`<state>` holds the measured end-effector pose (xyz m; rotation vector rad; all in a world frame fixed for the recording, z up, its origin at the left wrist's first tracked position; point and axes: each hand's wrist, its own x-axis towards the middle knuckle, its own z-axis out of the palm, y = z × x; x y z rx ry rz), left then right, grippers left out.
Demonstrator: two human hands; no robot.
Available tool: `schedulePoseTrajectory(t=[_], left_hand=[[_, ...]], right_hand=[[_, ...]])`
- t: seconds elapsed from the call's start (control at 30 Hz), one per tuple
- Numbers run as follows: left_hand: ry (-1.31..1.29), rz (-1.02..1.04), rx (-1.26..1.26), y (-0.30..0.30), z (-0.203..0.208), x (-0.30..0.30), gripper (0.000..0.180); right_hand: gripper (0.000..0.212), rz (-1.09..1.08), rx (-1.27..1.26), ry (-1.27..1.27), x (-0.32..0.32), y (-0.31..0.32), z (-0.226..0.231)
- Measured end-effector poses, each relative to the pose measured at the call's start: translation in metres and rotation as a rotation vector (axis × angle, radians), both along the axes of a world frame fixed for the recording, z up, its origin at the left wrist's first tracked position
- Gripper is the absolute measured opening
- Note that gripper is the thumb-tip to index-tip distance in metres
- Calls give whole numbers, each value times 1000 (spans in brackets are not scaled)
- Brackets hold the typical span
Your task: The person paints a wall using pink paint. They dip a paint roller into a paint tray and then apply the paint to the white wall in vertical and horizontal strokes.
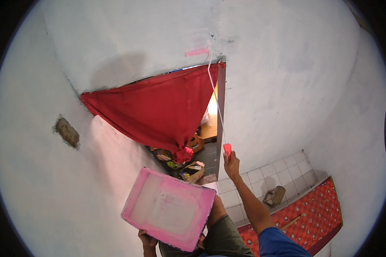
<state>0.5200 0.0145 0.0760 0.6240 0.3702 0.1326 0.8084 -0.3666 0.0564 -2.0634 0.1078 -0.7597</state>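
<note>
My right hand (231, 165) is closed around the red handle of a paint roller (219, 109) with a long thin bent rod. Its pink roller head (197, 52) is up by the pale wall (261, 64) above the doorway; whether it touches the wall, I cannot tell. Low in front of me, my left hand (147, 238) grips the near left edge of a paint tray (203, 192). Pink paint is smeared over the tray's rim and sides, and its middle is whitish. Most of the left hand's fingers are hidden beneath the tray.
A red curtain (154, 107), tied in a knot, hangs across the doorway. Beyond it are a guitar (196, 143) and a box of odds and ends (193, 172). At right, a red patterned mat (306, 218) and a brownish container (274, 195) lie on white tiles (283, 171).
</note>
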Motion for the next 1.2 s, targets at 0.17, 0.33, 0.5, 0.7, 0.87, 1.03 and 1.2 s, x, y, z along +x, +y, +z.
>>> schedulePoseTrajectory(t=[0.17,0.33,0.5,0.7,0.87,1.03,1.2], left_hand=[[-19,-3,17,8,-9,0,66],[-23,-16,-10,4,-8,2,66],[-33,-15,-12,8,-10,-1,65],[-32,-27,8,5,-7,-1,65],[-11,-14,5,8,-11,-2,66],[-16,-28,-29,8,-16,-3,67],[-43,-10,-19,10,-17,-4,65]], right_hand=[[29,19,30,36,-14,10,-17],[36,34,13,154,-21,9,-18],[33,28,53,149,-27,20,-4],[34,-18,17,-59,21,17,52],[34,3,50,-140,39,22,90],[33,-37,-17,-2,17,20,47],[33,-21,-37,102,-21,25,-4]])
